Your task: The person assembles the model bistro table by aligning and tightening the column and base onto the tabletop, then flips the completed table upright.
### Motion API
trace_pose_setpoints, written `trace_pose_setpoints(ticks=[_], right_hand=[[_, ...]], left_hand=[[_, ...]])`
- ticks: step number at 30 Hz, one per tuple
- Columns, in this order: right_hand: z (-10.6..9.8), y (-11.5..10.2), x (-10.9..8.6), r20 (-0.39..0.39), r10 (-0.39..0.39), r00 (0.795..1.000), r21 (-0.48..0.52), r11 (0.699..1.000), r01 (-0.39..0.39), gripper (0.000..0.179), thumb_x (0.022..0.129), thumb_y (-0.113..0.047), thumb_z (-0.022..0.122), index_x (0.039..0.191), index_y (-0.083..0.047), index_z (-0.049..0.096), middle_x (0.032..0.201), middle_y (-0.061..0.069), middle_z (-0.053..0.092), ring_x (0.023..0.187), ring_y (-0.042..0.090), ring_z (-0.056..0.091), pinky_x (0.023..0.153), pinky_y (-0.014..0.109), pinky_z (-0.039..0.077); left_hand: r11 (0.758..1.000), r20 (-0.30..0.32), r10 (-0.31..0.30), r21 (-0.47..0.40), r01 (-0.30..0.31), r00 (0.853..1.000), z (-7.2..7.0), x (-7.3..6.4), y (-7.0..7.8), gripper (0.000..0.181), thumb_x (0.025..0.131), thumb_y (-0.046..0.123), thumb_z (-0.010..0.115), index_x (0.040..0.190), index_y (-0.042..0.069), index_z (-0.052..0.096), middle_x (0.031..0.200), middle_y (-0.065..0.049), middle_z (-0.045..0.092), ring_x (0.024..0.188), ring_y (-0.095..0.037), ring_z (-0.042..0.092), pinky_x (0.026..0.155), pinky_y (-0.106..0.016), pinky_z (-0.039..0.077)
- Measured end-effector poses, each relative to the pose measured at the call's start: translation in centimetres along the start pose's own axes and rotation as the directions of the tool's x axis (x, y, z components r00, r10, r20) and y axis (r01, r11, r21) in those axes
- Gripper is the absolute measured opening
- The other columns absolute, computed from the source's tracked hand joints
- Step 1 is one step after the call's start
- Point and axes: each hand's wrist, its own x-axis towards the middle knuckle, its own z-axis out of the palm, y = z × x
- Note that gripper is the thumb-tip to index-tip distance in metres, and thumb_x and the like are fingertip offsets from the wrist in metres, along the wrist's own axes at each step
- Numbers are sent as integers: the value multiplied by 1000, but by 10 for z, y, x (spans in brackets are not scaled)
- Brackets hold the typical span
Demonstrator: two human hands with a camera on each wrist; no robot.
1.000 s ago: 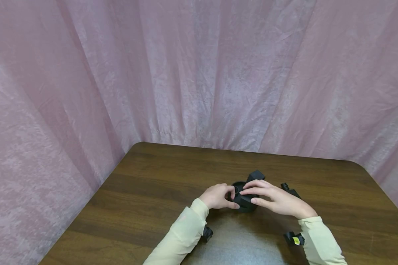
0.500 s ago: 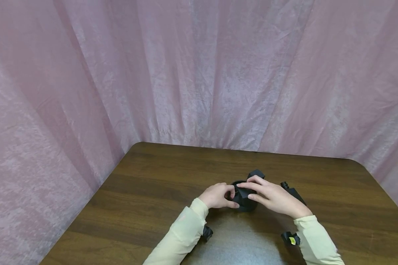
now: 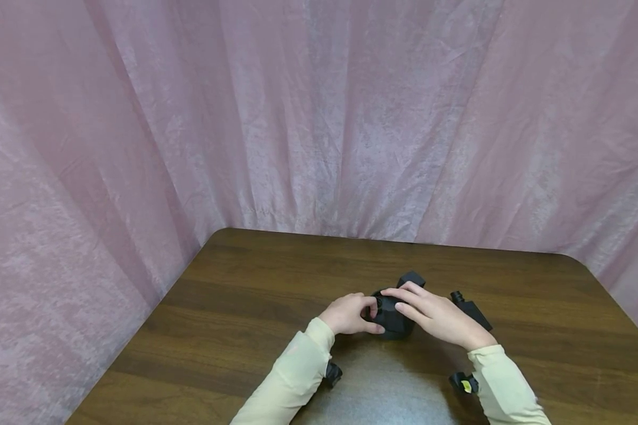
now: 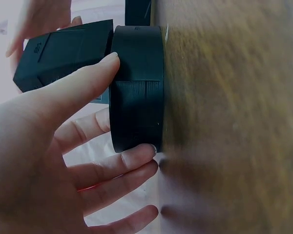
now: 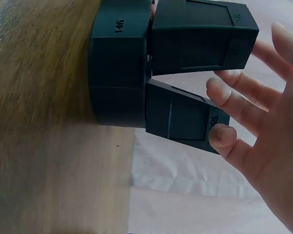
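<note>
Round base [image 5: 118, 73]: black, marked 146, flat on the table [image 3: 276, 265], right of centre.
Left hand [image 3: 350, 316]: thumb and fingers gripping base's left side.
Right hand [image 3: 441, 319]: fingers spread loosely over block tops — no firm pinch visible.
Blocks: near block [image 5: 200, 35], far block [image 5: 183, 114], both on base.
Loose black part [image 3: 471, 310]: table, right.
Handling: looks like positioning — pin base, guide near block lightly, spare far block.

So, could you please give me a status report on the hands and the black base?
Left hand grips round black base. Right hand over black blocks on it. Loose black part at right, apparently not obstructing.
</note>
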Motion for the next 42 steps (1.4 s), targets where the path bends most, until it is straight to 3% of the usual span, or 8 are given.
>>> trace_pose_setpoints(ticks=[6,13,19,27,30,32,38,42], right_hand=[[-1,3,-1,-64,55,996,11,998,-54,44,102,-48,38,139,-27,50,137,1,57,121,26,59,93,48,49],[-4,6,0,-105,43,994,-46,998,-48,41,99,-44,50,130,-19,58,106,-6,70,89,9,65,76,33,51],[-10,9,-3,-141,43,989,-49,997,-51,30,97,-41,56,117,-20,64,99,-6,72,92,14,68,79,39,53],[-17,12,-6,-168,-26,985,-86,996,11,9,91,-32,66,93,-23,65,81,-14,68,74,0,62,66,27,50],[-17,13,-5,-167,-37,985,-87,996,23,11,89,-33,69,87,-25,61,76,-16,63,71,-3,58,63,25,48],[-17,13,-5,-157,-32,987,-81,997,19,13,89,-34,69,90,-24,60,78,-16,63,72,-3,57,64,25,47],[-17,13,-4,-28,33,999,-27,999,-33,48,93,-46,60,133,-20,55,87,-14,62,76,0,57,66,24,45],[-16,12,-6,4,44,999,-33,998,-44,48,94,-51,55,130,-20,58,82,-15,57,71,0,51,64,22,42]], left_hand=[[1000,-6,5,1,-5,1000,1,-1,-1,30,79,42,77,85,20,58,80,5,52,69,-8,45,62,-21,37],[1000,-8,-2,-14,2,1000,1,-2,-1,30,79,42,78,85,20,58,80,4,51,69,-9,44,62,-22,36],[1000,-14,6,1,-6,1000,1,-1,-1,30,79,43,78,85,20,59,80,4,52,69,-8,44,62,-22,36],[1000,-18,13,2,-13,1000,1,-1,-3,30,78,42,78,84,20,59,81,3,54,70,-7,44,63,-21,36],[1000,-17,11,-4,-11,1000,1,-1,-3,30,79,42,78,84,20,59,81,3,54,70,-7,44,63,-21,36],[1000,-16,10,-6,-10,1000,0,-1,-4,30,79,42,78,85,20,59,81,3,54,70,-7,44,63,-21,36],[1000,-8,9,-8,-9,1000,0,-1,-3,30,79,42,78,86,19,59,81,3,52,69,-8,44,62,-21,36],[1000,-3,7,1,-7,1000,1,1,-2,30,80,43,77,87,19,59,80,3,51,69,-8,44,61,-22,35]])
